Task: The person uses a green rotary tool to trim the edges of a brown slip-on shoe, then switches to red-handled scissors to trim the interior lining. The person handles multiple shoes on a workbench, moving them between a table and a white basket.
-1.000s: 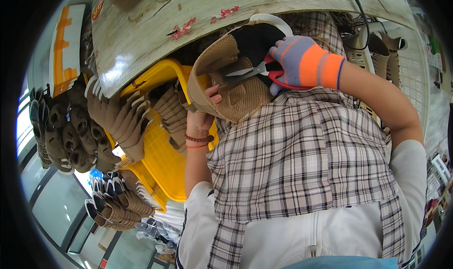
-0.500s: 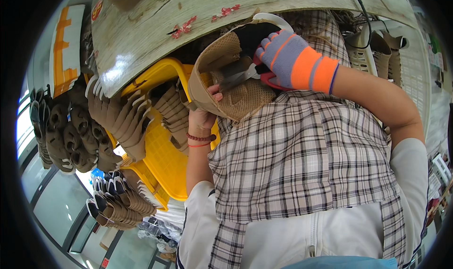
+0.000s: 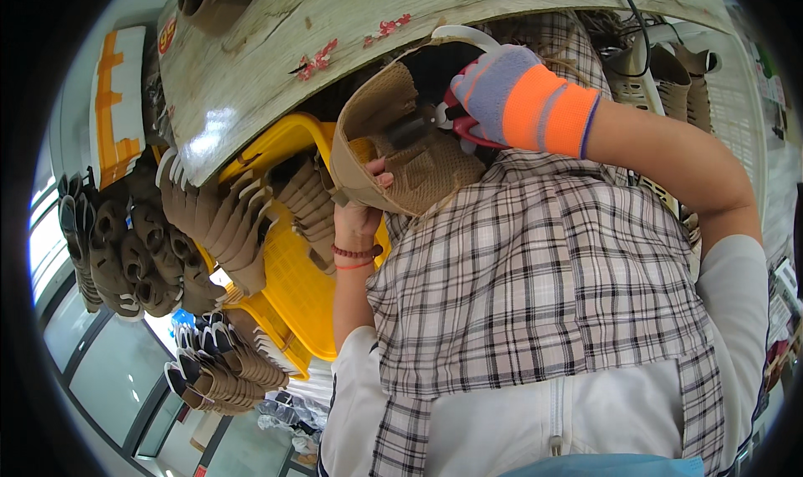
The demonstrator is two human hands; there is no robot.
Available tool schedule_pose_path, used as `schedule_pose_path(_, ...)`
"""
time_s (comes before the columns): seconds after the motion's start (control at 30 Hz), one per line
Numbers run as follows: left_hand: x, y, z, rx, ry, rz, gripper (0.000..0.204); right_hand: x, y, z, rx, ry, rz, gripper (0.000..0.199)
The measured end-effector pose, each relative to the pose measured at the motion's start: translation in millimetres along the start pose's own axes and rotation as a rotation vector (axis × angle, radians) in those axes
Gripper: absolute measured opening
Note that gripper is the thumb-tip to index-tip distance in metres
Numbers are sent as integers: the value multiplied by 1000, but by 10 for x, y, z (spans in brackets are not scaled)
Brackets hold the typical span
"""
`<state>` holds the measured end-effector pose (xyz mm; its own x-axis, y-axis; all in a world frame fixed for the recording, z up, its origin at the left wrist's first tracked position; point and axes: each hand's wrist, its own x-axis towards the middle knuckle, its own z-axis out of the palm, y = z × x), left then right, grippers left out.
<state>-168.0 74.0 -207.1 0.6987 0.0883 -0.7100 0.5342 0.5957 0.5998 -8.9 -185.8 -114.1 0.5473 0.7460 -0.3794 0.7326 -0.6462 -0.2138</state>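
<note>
Most of your left hand [image 3: 361, 203] is hidden behind the tan shoe upper [image 3: 393, 155] — only one fingertip curls over its edge. Your gloved right hand [image 3: 502, 92] covers the handles of the red-handled cutters [image 3: 456, 124], and their tip is too dark to tell apart — the worktable [image 3: 276, 67] runs past the top edge.

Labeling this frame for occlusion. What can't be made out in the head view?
- Left hand: its fingers are tucked behind the tan shoe upper; only a fingertip shows.
- Red-handled snips: the blade tips are dark against the shoe's opening, so the cut point is unclear.
- Right hand: glove covers it; the grip on the handles is hidden.
- Yellow crate: partly covered by stacked uppers and the forearm.
</note>
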Motion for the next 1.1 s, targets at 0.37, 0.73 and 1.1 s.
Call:
schedule_pose_path(0.37,-17,15,41,20,-46,-31,39,-50,82,70,149,-49,7,63)
schedule_pose_path(0.73,72,-61,-66,10,-64,-22,41,110,71,181,143,-133,-91,75)
schedule_pose_path(1.1,61,-19,61,-19,-122,-33,42,114,9,166,103,-199,-38,66)
